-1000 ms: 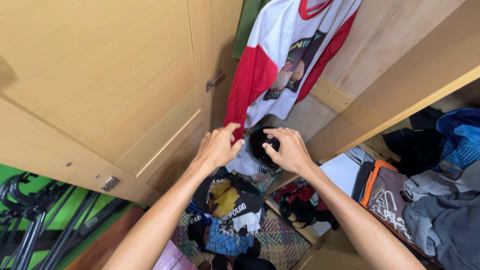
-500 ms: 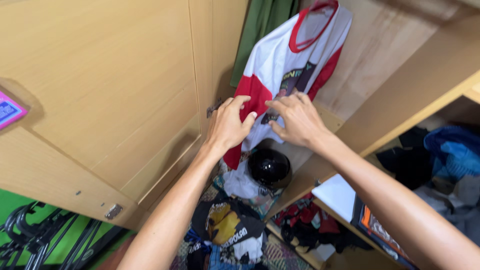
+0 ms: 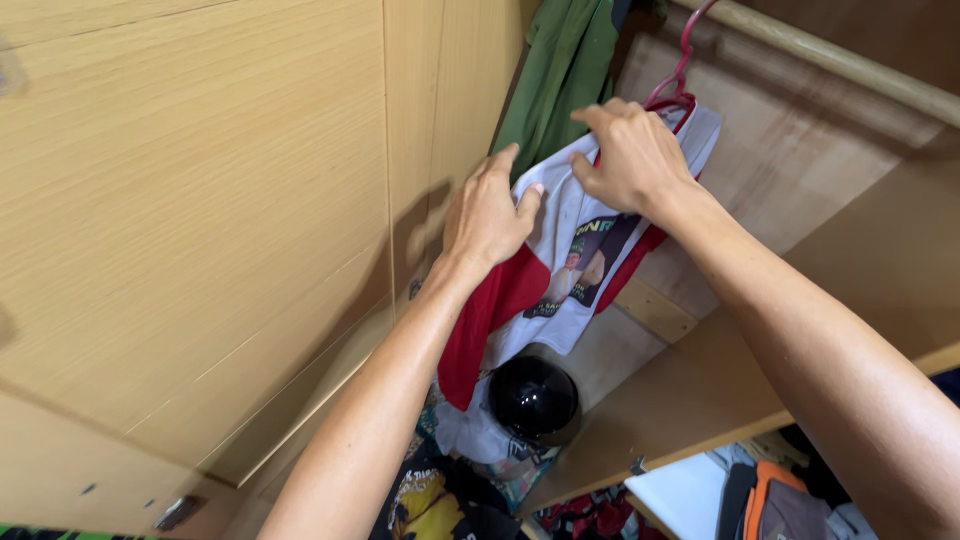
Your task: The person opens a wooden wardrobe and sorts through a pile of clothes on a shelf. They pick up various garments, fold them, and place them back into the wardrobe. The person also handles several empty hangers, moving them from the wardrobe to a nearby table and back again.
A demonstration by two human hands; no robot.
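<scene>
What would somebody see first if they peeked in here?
Probably the white and red shirt hanging on a pink hanger in the middle of the wooden wardrobe, with the left hand and right hand on its shoulders. Next, the shiny black helmet on the clothes pile below it.

Both bare arms reach up and away from the body toward the far side; the left forearm climbs from the near bottom edge, long and nearly straight, wrist slightly bent; the left hand sits left of centre, back turned to the viewer, fingers stretched upward and close together, thumb spread out to the right, pinching cloth between them; the right arm enters from the near right corner and slopes up to the left, forearm broad in the foreground; the right hand sits higher and farther than the left, knuckles up, fingers curled down and gripping, wrist flexed; the two hands are near, not touching.
</scene>
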